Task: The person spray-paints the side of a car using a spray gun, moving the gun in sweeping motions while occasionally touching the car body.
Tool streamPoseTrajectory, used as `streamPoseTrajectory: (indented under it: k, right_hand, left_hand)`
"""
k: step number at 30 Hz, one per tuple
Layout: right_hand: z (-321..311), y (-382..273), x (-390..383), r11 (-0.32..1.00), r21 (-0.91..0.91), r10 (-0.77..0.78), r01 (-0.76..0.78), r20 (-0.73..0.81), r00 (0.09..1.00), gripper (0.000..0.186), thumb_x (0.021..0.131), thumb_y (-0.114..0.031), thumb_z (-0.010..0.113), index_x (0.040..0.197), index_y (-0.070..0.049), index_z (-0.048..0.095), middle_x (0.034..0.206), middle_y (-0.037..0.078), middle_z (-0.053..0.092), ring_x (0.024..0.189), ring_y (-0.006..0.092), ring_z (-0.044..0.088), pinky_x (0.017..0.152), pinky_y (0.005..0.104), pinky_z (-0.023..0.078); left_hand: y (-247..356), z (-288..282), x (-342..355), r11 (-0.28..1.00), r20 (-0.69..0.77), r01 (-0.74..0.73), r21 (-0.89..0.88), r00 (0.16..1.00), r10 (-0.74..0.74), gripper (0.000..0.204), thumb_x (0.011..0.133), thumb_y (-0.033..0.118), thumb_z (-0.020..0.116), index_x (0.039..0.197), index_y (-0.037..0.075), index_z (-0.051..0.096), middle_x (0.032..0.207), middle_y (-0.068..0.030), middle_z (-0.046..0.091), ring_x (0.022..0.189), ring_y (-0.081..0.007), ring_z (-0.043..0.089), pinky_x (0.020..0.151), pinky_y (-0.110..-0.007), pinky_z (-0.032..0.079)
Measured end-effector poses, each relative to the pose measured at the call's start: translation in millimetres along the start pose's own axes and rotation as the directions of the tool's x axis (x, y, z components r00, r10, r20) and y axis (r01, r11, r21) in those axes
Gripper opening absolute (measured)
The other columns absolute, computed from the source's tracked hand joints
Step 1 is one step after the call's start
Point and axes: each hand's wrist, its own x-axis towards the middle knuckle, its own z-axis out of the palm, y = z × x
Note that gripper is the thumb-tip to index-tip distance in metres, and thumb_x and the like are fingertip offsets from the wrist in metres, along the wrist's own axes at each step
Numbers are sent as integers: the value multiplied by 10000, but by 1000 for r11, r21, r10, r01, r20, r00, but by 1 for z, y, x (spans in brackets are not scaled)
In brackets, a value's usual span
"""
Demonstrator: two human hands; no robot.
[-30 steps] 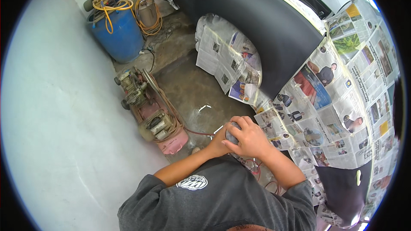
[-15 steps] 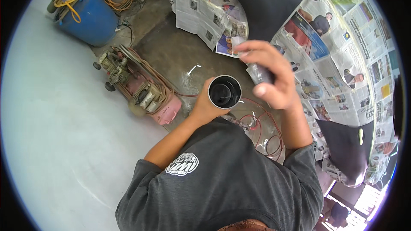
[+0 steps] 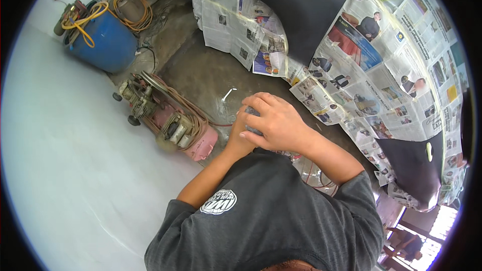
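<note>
Both hands meet in front of my chest. My left hand is closed around a metal cup, which is hidden now behind the hands. Over the cup's top, my right hand is curled on a dark ribbed lid, its fingers on the far side and the thumb on the near side. A bit of the lid shows between the fingers. Whether it sits fully on the rim is hidden. Below the hands, a thin red hose lies in loops, partly covered by my right arm.
A pink air compressor with coiled hose stands to the left, beside a pale wall. Further back is a blue drum. Newspaper masks a car with dark panels on the right. Another person is at the lower right.
My right hand has come left and down with the lid, from beside the open cup onto its top. The cup's dark inside, visible before, is now covered.
</note>
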Motion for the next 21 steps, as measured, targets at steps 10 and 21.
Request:
streamPoseTrajectory:
  k: [10,21]
  right_hand:
    - [38,-15,-1,971,68,237,-230,-117,964,385,803,-342,779,1078,-95,669,1280,133,606,1159,337,597,895,446,554]
    - [88,61,-74,608,474,384,-637,528,758,791,871,-328,774,1525,-55,422,1500,201,492,1299,339,540,1069,434,458]
  left_hand:
    - [-23,-9,2,981,-64,-161,111,984,169,536,825,191,785,1270,28,534,1218,-172,604,1153,-326,616,951,-438,505]
    - [-37,-59,50,945,-69,277,-171,954,-292,846,674,72,902,1374,12,430,1282,-137,602,1185,-223,609,1013,-370,491]
